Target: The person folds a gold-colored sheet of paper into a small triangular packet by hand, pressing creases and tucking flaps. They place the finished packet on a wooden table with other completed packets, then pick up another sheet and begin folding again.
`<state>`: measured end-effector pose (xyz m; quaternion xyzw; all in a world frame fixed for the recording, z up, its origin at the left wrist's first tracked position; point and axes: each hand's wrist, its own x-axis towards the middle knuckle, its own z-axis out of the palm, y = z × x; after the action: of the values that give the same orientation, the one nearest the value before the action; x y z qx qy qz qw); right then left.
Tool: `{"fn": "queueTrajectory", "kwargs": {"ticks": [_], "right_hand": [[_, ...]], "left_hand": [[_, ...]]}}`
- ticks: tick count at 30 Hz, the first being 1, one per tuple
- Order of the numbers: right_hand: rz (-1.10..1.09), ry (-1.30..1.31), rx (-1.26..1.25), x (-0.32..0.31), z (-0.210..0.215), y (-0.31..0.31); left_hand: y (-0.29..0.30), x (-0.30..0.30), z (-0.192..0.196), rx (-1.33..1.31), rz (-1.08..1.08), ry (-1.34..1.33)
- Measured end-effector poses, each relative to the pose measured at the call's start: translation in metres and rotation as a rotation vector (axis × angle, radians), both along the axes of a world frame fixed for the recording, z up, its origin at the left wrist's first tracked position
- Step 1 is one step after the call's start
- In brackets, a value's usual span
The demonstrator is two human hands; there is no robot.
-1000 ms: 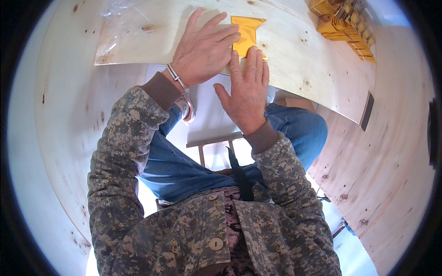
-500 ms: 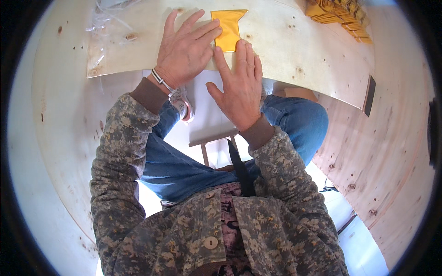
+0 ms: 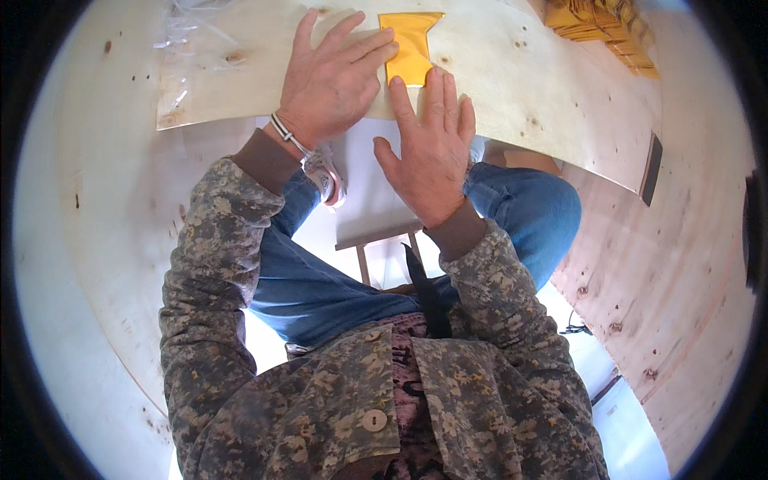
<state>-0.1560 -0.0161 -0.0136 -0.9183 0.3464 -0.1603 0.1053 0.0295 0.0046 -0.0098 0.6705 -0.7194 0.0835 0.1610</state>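
Plywood walls (image 3: 680, 264) curve around both hands, pale with dark knots, closing in on the left and right. Table (image 3: 552, 104), a light wood board, lies under both palms and runs off to the right of the right hand; its near edge passes just below the left wrist. Person is seated, camo jacket (image 3: 336, 400) sleeves coming up from below the hands, blue jeans (image 3: 320, 288) beneath the forearms. A small wooden stool frame (image 3: 376, 240) shows below the right wrist, between the knees.

Stack of yellow pieces (image 3: 608, 24) sits far up and right of the right hand, well apart, on the table's far corner. Clear plastic wrap (image 3: 188, 32) lies up and left of the left hand, near but not touching.

Left hand (image 3: 332, 80) rests flat on the table, fingers spread, nothing gripped; fingertips touch the left edge of the yellow sheet (image 3: 410, 48). Right hand (image 3: 432, 148) is also flat and open, palm down, fingertips on the sheet's lower edge. The sheet is a small yellow piece lying flat on the table, just beyond the right fingertips and just right of the left fingertips, pinned between the two hands. Wristband (image 3: 290, 136) circles the left wrist.
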Motion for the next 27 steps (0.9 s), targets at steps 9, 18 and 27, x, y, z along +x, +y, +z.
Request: {"fn": "queueTrajectory", "kwargs": {"ticks": [9, 18, 27], "right_hand": [[-0.008, 0.032, 0.013, -0.0002, 0.0043, 0.0018], [0.064, 0.010, 0.011, 0.0043, 0.0081, 0.0017], [0.034, 0.025, -0.038, 0.0058, 0.0029, 0.0035]], "left_hand": [[0.0006, -0.0042, 0.0046, 0.020, 0.005, -0.060], [-0.0010, -0.0033, 0.0046, -0.024, -0.049, -0.033], [0.0005, -0.0035, 0.0048, -0.003, -0.048, -0.033]]}}
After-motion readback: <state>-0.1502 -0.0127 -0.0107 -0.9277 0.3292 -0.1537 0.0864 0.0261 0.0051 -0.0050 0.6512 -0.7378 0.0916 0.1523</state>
